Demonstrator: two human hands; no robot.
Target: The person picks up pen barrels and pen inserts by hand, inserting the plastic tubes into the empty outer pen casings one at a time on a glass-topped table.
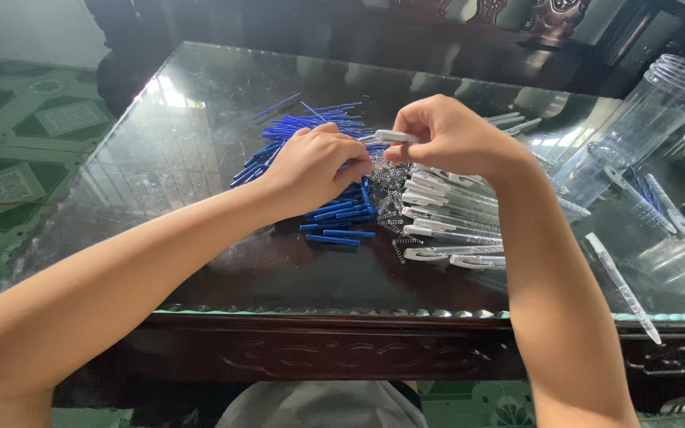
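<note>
Together, both hands [323, 162] [438, 135] pinch slim white pen barrel [394, 136].

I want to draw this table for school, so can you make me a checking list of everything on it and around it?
Surface: glass tabletop, shiny, on a dark carved wooden frame.
Job's things: pile of blue pen refills; small metal springs; row of clear pen barrels with white clips; one white pen piece held over the piles.
Clutter: clear plastic jar lying tilted at right; more clear barrels near the right edge.
Hands: left hand curled shut over the refills, what it pinches is hidden; right hand pinches the white pen piece.
Cables: nothing seen.
Surroundings: green patterned floor tiles; dark carved furniture behind the table.
</note>
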